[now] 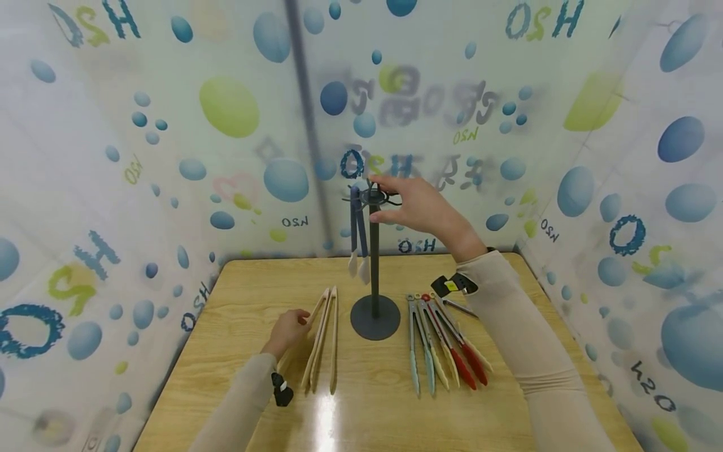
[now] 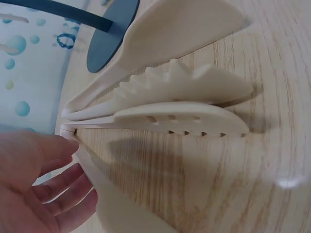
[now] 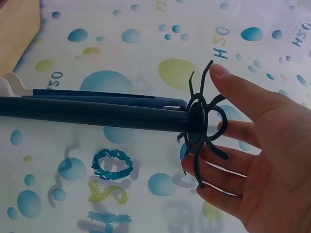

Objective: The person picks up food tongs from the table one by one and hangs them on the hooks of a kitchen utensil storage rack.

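Note:
My left hand (image 1: pixel 288 333) pinches the joined end of beige tongs (image 2: pixel 92 167) lying on the table; in the left wrist view the thumb lies over that end. Beside them lies a second beige pair of tongs (image 2: pixel 182 85), with one toothed head and one flat. My right hand (image 1: pixel 415 204) grips the hooked top of a dark utensil stand (image 1: pixel 374 257), its thumb at one hook tip and its fingers curved around other hooks (image 3: pixel 197 124). From a hook hang blue-handled tongs (image 1: pixel 354 220) with pale tips.
Right of the stand's round base (image 1: pixel 375 328), several tongs with pale green (image 1: pixel 414 373), cream and red heads (image 1: pixel 465 370) lie fanned out on the wooden table (image 1: pixel 378 408). A patterned curtain (image 1: pixel 271 125) encloses the back and sides.

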`<state>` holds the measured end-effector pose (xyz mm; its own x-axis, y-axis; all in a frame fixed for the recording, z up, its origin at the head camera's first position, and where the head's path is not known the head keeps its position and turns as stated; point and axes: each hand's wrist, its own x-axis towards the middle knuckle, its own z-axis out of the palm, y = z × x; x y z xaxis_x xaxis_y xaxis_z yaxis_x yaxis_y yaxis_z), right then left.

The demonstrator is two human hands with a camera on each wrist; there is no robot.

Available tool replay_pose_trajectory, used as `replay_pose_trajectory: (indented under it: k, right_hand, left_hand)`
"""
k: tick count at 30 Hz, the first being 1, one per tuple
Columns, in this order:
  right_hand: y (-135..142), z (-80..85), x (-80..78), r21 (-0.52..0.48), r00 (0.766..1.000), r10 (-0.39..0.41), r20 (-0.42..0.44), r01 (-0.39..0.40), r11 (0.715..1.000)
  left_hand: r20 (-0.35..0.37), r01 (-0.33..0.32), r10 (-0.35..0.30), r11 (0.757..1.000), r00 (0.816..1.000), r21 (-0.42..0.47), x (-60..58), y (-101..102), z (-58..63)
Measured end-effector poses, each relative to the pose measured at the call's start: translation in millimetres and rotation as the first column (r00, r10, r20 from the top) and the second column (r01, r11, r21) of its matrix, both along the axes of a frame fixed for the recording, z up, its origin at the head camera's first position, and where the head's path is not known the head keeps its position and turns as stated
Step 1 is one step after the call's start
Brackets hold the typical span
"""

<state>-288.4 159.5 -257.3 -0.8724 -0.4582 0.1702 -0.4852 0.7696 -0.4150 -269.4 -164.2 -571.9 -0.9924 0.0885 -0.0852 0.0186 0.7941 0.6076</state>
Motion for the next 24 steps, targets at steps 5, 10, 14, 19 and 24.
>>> replay_pose_trajectory:
  k: [5, 10, 14, 19, 24]
  right_hand:
    - [-0.8, 0.9, 0.5, 0.029, 1.000, -0.010, 0.014, 0.009, 1.000]
    - [1.8, 4.9, 1.5, 0.057, 0.999, 0.044, 0.017, -0.045, 0.997]
    - [3.9, 7.9, 2.6, 0.070, 0.997, 0.079, 0.015, -0.080, 0.994]
    - [3.5, 8.9, 2.3, 0.078, 0.997, 0.071, 0.021, -0.072, 0.994]
    - [2.8, 9.1, 1.7, 0.077, 0.997, 0.068, 0.021, -0.069, 0.995]
  left_hand:
    - [0.007, -0.001, 0.001, 1.000, 1.000, 0.009, 1.0, -1.9, -5.5]
    - [0.033, 0.014, -0.014, 1.000, 0.999, 0.022, 2.9, -5.1, -8.2]
    - [0.053, 0.006, -0.008, 0.999, 0.999, 0.038, 5.2, -6.6, -8.6]
    - [0.075, -0.011, 0.006, 0.997, 0.997, 0.071, 6.8, -7.6, -9.1]
    - [0.062, -0.019, 0.014, 0.997, 0.998, 0.076, 6.3, -8.9, -9.8]
